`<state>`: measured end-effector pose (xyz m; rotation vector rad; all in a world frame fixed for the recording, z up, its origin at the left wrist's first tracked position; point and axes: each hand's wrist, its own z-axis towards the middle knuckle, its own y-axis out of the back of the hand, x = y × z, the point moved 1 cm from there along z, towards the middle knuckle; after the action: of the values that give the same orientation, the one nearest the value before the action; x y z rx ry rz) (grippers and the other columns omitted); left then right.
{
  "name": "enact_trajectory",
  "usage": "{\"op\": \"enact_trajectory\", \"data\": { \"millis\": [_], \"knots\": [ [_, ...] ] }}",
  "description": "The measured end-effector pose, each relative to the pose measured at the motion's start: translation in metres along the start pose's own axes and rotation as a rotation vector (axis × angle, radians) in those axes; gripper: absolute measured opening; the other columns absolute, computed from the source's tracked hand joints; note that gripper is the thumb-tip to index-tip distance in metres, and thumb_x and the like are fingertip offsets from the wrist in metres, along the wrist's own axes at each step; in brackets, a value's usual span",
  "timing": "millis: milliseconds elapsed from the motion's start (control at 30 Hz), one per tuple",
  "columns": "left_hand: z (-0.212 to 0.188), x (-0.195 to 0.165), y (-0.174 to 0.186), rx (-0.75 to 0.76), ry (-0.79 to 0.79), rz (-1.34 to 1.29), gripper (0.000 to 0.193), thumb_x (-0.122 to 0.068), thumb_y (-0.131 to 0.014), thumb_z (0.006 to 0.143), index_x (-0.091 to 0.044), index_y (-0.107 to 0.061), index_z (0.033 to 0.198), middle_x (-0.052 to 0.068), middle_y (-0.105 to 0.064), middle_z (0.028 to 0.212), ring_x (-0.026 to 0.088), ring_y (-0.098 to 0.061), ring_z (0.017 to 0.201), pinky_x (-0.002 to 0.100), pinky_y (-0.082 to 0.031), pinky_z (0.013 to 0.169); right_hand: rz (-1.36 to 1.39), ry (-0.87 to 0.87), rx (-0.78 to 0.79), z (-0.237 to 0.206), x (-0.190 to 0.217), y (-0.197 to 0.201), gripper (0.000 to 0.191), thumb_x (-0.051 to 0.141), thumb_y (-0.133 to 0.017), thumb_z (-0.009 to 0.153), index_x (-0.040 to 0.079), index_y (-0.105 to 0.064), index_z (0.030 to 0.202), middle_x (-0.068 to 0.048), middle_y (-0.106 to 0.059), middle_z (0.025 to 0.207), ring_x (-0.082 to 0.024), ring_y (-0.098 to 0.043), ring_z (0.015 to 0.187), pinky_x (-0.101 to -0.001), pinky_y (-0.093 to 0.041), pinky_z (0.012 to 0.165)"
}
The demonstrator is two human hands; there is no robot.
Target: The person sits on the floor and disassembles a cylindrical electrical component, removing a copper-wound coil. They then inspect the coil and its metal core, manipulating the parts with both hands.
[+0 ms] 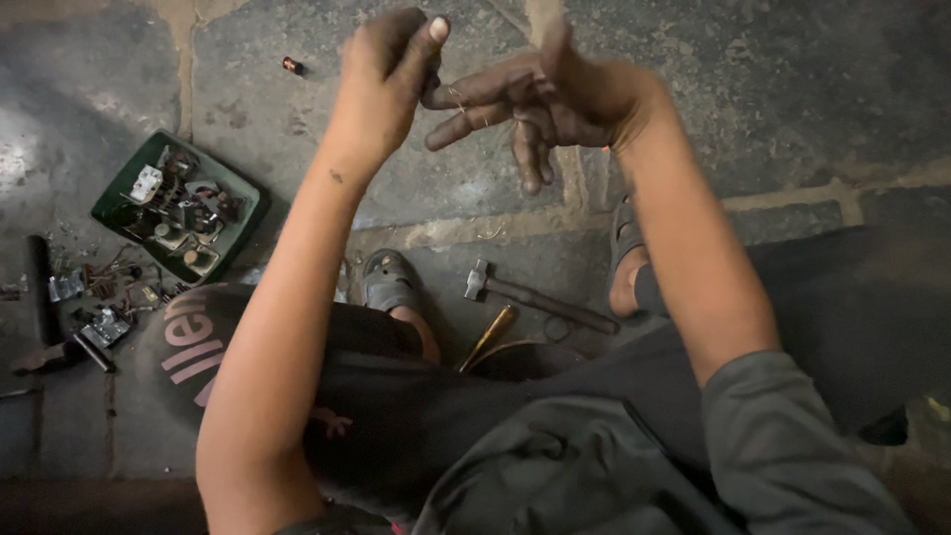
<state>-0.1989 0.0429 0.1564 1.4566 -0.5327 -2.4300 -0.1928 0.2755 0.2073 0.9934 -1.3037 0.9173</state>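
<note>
My left hand (384,74) is raised over the stone floor with its fingers closed, thumb and forefinger pinching a small dark piece (433,71); I cannot make out what it is. Just to its right, my right hand (550,94) has its fingers spread and pointing left. A thin copper-coloured wire (462,99) lies across those fingers near the left hand's pinch. The two hands almost touch. Both hands are dark with grime.
A green tray (117,188) of small electrical parts sits on the floor at the left, with loose metal bits (99,307) and a dark bar (40,287) beside it. A hammer (535,297) and a yellow-handled tool (492,335) lie between my sandalled feet. A small red piece (292,66) lies farther away.
</note>
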Motion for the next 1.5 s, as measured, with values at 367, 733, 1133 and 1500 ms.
{"op": "enact_trajectory", "data": {
  "millis": [367, 733, 1133, 1500],
  "knots": [
    [-0.01, 0.004, -0.026, 0.1, 0.365, -0.707, 0.032, -0.039, -0.064, 0.1, -0.008, -0.061, 0.105, 0.004, -0.065, 0.079, 0.015, -0.062, 0.066, 0.032, -0.054, 0.058, 0.247, 0.268, 0.052, -0.003, -0.035, 0.02, 0.113, 0.089, -0.054, 0.081, 0.014, -0.033, 0.163, -0.021, -0.036, 0.169, -0.026, -0.076, 0.094, -0.0331, -0.064, 0.067],
    [-0.012, -0.027, -0.014, -0.051, -0.06, 0.196, 0.041, -0.03, -0.065, 0.11, 0.002, -0.064, 0.084, 0.017, -0.057, 0.066, 0.031, -0.05, 0.056, 0.042, -0.044, 0.058, -0.064, 0.134, -0.484, -0.01, -0.042, 0.031, 0.115, 0.094, -0.036, 0.093, 0.004, -0.03, 0.164, -0.025, -0.029, 0.172, -0.035, -0.08, 0.103, -0.0297, -0.065, 0.065],
    [-0.012, -0.025, -0.015, -0.128, -0.365, 0.1, 0.042, -0.014, -0.075, 0.1, 0.005, -0.051, 0.129, 0.019, -0.069, 0.108, 0.032, -0.068, 0.096, 0.036, -0.058, 0.075, 0.005, 0.205, -0.469, -0.007, -0.018, 0.01, 0.055, 0.047, -0.054, 0.112, 0.005, -0.056, 0.148, -0.021, -0.068, 0.142, -0.018, -0.074, 0.08, -0.0234, -0.057, 0.06],
    [-0.012, -0.012, -0.007, 0.075, 0.136, -0.121, 0.024, -0.021, -0.063, 0.109, 0.0, -0.07, 0.099, 0.009, -0.062, 0.072, 0.022, -0.06, 0.065, 0.033, -0.047, 0.06, 0.461, 0.208, -0.713, -0.027, -0.041, 0.04, 0.026, 0.025, -0.066, 0.117, -0.001, -0.063, 0.113, -0.014, -0.071, 0.108, -0.01, -0.068, 0.065, -0.0184, -0.045, 0.05]
  ]
}}
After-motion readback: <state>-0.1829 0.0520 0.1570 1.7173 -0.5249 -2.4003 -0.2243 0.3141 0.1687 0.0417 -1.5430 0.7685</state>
